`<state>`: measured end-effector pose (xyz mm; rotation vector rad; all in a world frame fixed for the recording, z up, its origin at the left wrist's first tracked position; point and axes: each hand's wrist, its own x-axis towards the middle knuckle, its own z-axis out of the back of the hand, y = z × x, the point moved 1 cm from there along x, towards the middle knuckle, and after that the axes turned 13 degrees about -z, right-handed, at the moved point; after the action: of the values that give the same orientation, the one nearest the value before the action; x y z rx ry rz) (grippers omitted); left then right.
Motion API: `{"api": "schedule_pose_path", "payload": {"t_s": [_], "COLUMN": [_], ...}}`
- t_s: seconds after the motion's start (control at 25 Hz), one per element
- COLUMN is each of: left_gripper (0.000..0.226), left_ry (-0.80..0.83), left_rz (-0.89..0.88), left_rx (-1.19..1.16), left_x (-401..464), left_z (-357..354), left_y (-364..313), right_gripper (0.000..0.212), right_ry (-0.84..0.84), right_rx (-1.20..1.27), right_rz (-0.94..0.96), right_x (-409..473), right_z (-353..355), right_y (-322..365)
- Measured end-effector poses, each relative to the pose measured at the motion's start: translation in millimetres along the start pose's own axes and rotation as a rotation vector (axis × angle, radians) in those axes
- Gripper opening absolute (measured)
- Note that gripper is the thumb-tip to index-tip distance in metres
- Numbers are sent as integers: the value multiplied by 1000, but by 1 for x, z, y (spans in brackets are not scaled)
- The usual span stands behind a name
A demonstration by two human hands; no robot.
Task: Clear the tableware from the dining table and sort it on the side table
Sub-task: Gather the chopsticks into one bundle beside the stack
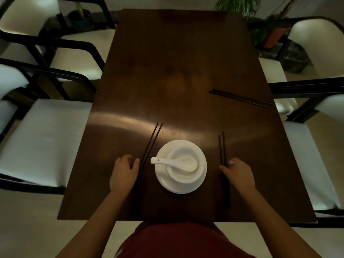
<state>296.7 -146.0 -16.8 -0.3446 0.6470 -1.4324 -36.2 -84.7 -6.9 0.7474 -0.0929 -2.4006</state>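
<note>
On the dark wooden dining table (167, 62) a white bowl (183, 164) sits on stacked white plates (202, 175) near the front edge, with a white spoon (175, 162) lying across the bowl. My left hand (123, 172) closes around the near end of a black chopstick pair (152, 140) left of the plates. Fingers of my right hand (237, 174) curl on a second chopstick pair (222, 148) on the right. A third chopstick pair (241, 98) lies at the table's right edge, farther away.
White-cushioned chairs with black frames line both long sides: left chair (42, 142), right chair (310, 164), and more behind. Potted plants (242, 4) stand beyond the far end. The side table is out of view.
</note>
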Motion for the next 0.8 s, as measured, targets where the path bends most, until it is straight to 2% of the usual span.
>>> {"api": "schedule_pose_path", "payload": {"t_s": [0.12,0.2,0.36,0.68,0.8], "left_gripper": [52,42,15,11,15], "left_ry": [152,141,139,80,118], "left_rz": [-80,-133,-166,-130,-119], "left_rx": [295,352,322,196,185], "left_x": [-6,-6,-3,5,9], "left_z": [-14,-18,-19,-11,-11], "left_y": [8,6,0,6,9], "right_gripper": [32,27,12,14,4], "right_ry": [22,-23,-35,64,180], "right_rx": [-67,-92,-119,27,234], "right_rz": [-45,-29,-11,-94,-183], "right_x": [-3,-5,-8,-2,0], "right_z": [-18,-25,-26,-18,-15], "right_y": [-11,-12,-8,-7,-7]}}
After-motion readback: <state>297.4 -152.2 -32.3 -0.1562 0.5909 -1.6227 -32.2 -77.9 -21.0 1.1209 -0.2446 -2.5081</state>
